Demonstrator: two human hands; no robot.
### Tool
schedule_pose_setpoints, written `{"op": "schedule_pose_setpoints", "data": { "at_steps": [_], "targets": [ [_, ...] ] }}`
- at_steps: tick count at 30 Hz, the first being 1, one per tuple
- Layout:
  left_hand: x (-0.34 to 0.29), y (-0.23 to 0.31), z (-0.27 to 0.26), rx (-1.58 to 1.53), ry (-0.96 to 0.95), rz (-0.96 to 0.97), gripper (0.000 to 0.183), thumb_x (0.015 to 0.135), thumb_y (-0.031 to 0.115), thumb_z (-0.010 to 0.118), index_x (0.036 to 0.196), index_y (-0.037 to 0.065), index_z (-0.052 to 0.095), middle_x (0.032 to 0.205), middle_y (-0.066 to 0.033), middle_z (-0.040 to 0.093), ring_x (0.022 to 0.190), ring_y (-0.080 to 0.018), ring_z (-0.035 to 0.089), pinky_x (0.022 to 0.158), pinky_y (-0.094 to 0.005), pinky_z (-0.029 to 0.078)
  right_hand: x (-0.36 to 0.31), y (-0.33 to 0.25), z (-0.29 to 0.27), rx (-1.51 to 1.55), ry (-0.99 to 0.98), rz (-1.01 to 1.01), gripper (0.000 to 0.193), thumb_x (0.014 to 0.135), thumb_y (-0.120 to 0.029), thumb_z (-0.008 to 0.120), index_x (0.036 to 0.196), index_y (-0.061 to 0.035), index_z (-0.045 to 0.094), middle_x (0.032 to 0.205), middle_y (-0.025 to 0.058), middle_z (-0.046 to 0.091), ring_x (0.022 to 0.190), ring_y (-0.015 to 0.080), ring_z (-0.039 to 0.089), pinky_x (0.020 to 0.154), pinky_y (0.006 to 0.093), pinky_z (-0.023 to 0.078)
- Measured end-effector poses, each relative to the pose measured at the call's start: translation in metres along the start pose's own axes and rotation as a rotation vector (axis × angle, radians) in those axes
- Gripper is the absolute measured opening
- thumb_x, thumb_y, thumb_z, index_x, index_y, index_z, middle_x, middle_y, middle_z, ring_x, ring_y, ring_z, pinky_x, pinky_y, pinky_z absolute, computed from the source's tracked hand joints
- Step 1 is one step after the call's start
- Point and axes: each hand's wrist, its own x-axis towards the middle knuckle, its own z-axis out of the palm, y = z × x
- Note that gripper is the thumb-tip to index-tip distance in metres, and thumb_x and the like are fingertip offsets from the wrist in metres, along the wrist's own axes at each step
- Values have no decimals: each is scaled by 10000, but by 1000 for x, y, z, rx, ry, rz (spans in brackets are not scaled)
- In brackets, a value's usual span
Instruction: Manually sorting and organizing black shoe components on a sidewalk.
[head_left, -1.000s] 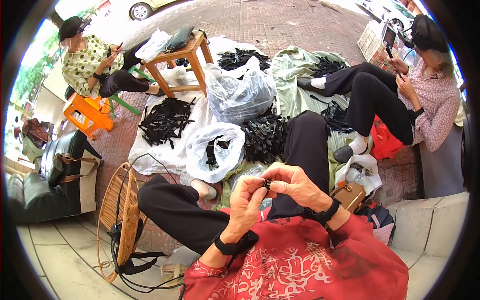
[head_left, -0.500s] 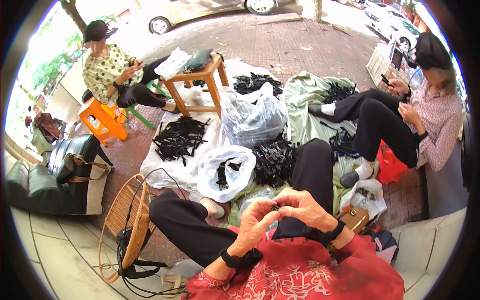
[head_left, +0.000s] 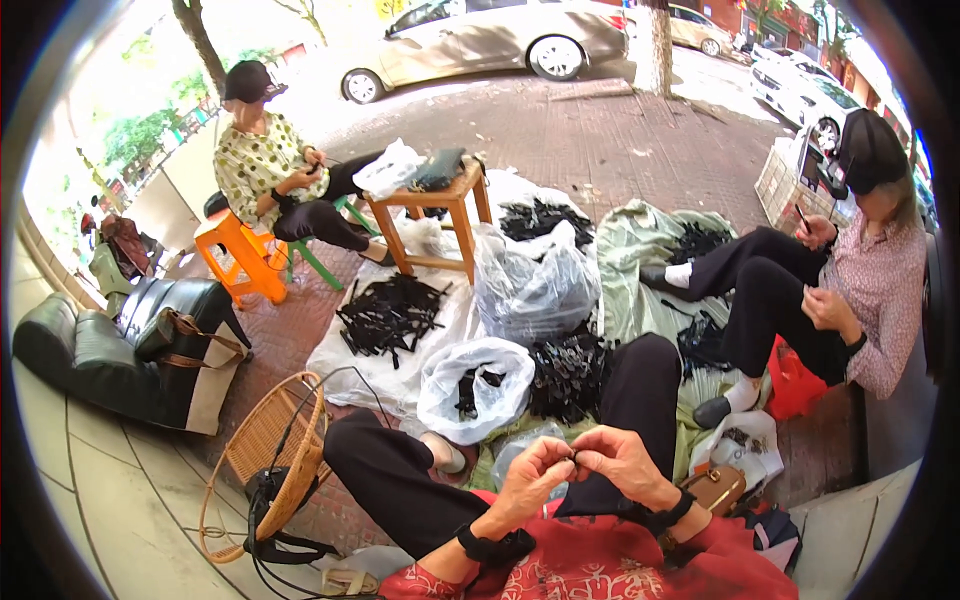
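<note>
My left hand [head_left: 535,478] and my right hand [head_left: 625,465] meet above my lap, fingertips pinched together. Between them is a small dark piece [head_left: 572,456], mostly hidden by the fingers; its kind cannot be made out. Just beyond my hands, an open white plastic bag [head_left: 437,405] has some black pieces in it. To its right lies a dense heap of shiny black pieces [head_left: 565,378]. Farther left, a loose pile of black strips [head_left: 390,318] is spread on a white sheet [head_left: 335,352].
A large clear plastic bag [head_left: 535,285] stands before a wooden stool [head_left: 428,205]. One person [head_left: 265,165] sits far left, another [head_left: 880,270] at right, both handling small items. A wicker chair [head_left: 265,450] and black sofa seat [head_left: 110,350] are at left. A brown bag [head_left: 718,488] lies by my right side.
The whole view has shifted, so the scene sits lower and more to the right. My hands stay together at the small dark piece, with the fingers slightly rearranged.
</note>
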Motion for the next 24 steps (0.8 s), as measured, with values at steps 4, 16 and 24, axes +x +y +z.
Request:
{"op": "schedule_pose_setpoints", "data": {
  "at_steps": [4, 16, 24],
  "targets": [
    [-1, -2, -7, 67, -59, -45, 142, 817, 42, 523, 943, 12, 465, 845, -19, 532, 765, -90, 546, 693, -212, 443, -1, 4, -6, 103, -62, 74, 157, 799, -30, 538, 938, 31, 501, 750, 65, 565, 611, 114, 547, 570, 219, 454],
    [-3, 0, 1, 128, 10, -90, 128, 824, 62, 526, 894, 31, 423, 718, -62, 560, 578, -89, 506, 504, -202, 386, -1, 7, -10, -15, -175, 179, 219, 861, -204, 487, 724, -34, 502, 551, -29, 431, 498, 42, 375, 447, 195, 302],
    [0, 3, 0, 356, -75, -226, 229, 829, 257, 548, 741, 46, 539, 620, 14, 535, 531, -38, 479, 462, -170, 365, -3, 4, -7, -257, -41, -54, 213, 836, -178, 519, 718, -1, 541, 570, -29, 475, 533, 31, 410, 466, 189, 331]
  ]
}}
